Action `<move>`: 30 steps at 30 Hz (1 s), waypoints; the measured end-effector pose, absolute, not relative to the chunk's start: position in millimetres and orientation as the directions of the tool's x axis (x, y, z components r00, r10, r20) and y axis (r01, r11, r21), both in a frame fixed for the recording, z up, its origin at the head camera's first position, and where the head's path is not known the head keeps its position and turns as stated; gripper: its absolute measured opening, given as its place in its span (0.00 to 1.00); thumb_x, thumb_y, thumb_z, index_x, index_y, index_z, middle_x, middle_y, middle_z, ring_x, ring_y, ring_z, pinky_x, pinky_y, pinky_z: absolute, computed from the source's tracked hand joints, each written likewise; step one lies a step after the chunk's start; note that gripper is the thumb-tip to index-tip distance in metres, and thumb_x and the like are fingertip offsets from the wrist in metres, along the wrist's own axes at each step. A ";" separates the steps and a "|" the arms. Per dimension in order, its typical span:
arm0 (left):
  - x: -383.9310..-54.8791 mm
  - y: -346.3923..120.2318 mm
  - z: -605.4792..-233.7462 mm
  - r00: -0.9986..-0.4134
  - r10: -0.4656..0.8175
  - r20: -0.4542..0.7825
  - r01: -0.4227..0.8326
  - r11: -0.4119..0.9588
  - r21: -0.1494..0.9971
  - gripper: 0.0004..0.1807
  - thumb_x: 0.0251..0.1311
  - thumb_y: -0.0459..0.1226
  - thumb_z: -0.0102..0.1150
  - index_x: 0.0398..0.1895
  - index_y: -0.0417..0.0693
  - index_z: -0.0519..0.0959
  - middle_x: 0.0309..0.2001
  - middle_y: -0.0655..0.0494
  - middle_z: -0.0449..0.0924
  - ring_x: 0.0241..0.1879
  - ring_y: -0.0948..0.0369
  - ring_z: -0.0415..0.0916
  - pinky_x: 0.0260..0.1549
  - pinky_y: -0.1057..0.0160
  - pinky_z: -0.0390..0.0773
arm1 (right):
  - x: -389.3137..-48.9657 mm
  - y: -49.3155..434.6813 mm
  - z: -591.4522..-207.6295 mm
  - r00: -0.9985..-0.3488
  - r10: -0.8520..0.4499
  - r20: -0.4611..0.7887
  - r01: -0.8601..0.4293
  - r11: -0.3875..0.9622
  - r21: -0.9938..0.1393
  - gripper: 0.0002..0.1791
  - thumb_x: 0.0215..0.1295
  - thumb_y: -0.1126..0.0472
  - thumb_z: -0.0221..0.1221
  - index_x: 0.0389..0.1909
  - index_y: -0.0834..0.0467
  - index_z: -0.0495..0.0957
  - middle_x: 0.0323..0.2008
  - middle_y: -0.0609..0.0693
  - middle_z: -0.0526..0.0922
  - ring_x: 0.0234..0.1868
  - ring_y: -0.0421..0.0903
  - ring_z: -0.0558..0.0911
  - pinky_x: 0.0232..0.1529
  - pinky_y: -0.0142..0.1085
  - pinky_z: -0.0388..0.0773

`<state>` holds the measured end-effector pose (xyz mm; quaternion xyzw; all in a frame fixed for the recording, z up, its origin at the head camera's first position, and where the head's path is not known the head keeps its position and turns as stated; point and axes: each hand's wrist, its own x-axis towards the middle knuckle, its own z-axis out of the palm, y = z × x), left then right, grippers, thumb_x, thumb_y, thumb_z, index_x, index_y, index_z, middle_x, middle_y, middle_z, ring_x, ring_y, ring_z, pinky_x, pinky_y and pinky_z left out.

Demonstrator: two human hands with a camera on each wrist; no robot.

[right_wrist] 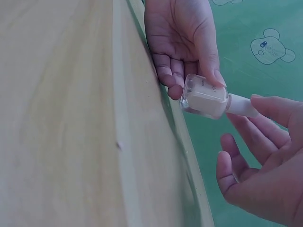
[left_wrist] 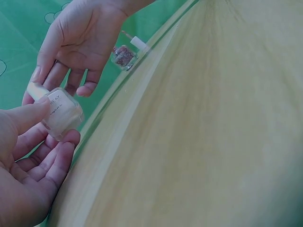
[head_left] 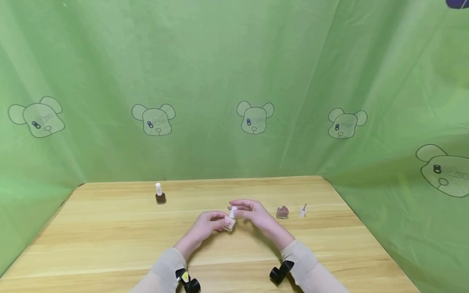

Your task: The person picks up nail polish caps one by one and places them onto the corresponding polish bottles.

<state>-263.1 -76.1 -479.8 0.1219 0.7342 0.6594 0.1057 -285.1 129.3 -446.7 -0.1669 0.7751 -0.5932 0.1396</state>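
Between both hands, a pale nail polish bottle (head_left: 229, 224) with a white cap (head_left: 232, 211) is held tilted over the table. My left hand (head_left: 206, 227) grips the glass body, its thumb pressed on the lettered face of the bottle (left_wrist: 63, 115). My right hand (head_left: 255, 214) pinches the white cap (right_wrist: 242, 105) between thumb and index finger, the other fingers loosely bent. In the right wrist view the cap sits on the bottle's neck.
A dark nail polish bottle (head_left: 160, 198) with a white cap stands at the back left. Right of my hands are an uncapped glass bottle (head_left: 282, 212) with pinkish contents and a white brush cap (head_left: 303, 212), brush upward. A green curtain (head_left: 205, 81) surrounds the wooden table (head_left: 110, 236).
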 end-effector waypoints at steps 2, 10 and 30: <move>-262.9 -75.8 -479.4 -0.949 0.317 0.004 0.037 0.097 0.995 0.21 0.63 0.40 0.61 0.52 0.32 0.78 0.47 0.41 0.84 0.35 0.65 0.79 0.41 0.61 0.82 | -285.7 130.2 -447.7 -0.899 -0.438 -0.014 -0.099 0.234 -0.967 0.26 0.64 0.56 0.62 0.62 0.60 0.74 0.61 0.57 0.78 0.50 0.41 0.80 0.50 0.42 0.75; -265.3 -76.2 -481.7 -0.946 0.323 0.010 0.041 0.087 0.995 0.19 0.63 0.38 0.62 0.51 0.31 0.79 0.46 0.41 0.84 0.35 0.65 0.79 0.40 0.64 0.82 | -287.5 131.2 -450.1 -0.900 -0.436 -0.018 -0.087 0.219 -0.972 0.23 0.64 0.57 0.61 0.57 0.63 0.76 0.57 0.59 0.81 0.44 0.40 0.82 0.49 0.42 0.78; -265.1 -75.4 -482.3 -0.943 0.333 0.014 0.057 0.120 0.991 0.18 0.61 0.37 0.63 0.50 0.33 0.80 0.44 0.43 0.85 0.34 0.66 0.78 0.38 0.66 0.80 | -281.2 121.3 -445.6 -0.984 -0.179 -0.017 -0.039 0.309 -0.950 0.12 0.52 0.61 0.70 0.33 0.63 0.81 0.24 0.44 0.84 0.20 0.41 0.68 0.19 0.29 0.66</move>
